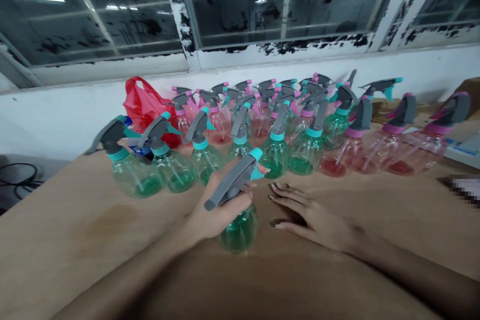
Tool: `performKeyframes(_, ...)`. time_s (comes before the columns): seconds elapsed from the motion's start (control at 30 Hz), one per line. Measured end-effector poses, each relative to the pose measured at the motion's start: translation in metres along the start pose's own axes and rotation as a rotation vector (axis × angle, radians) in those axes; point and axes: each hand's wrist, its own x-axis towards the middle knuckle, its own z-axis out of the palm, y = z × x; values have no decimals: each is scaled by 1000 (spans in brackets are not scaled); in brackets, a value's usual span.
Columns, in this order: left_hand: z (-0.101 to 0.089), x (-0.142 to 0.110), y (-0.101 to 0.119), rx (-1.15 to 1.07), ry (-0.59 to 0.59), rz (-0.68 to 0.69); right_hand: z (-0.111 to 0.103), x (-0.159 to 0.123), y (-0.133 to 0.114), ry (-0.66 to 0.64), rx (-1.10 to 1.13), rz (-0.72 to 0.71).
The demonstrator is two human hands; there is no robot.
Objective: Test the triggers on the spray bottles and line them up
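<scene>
My left hand (215, 210) is wrapped round the neck of a green spray bottle (239, 232) at the front middle of the table. This bottle has a grey trigger head with a teal nozzle, which points away to the right. Its collar is hidden by my fingers. To the right of it, my right hand (311, 217) rests on the tabletop, fingers spread and holding nothing. Just beyond both hands stands a row of green spray bottles (275, 157) with teal collars. Pink spray bottles (341, 157) continue that row to the right.
More pink and green bottles crowd behind the front row. A red plastic bag (140, 100) stands at the back left, near the wall. Windows (240, 5) with peeling frames rise behind the wooden table (75, 250). At the far left are black cables (18, 177); a cardboard box (470, 100) is at right.
</scene>
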Motion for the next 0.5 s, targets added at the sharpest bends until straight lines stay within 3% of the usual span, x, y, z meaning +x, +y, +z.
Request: performKeyframes(0.5, -3, -2, 1, 140, 21, -18, 0, 0, 0, -8, -24, 4)
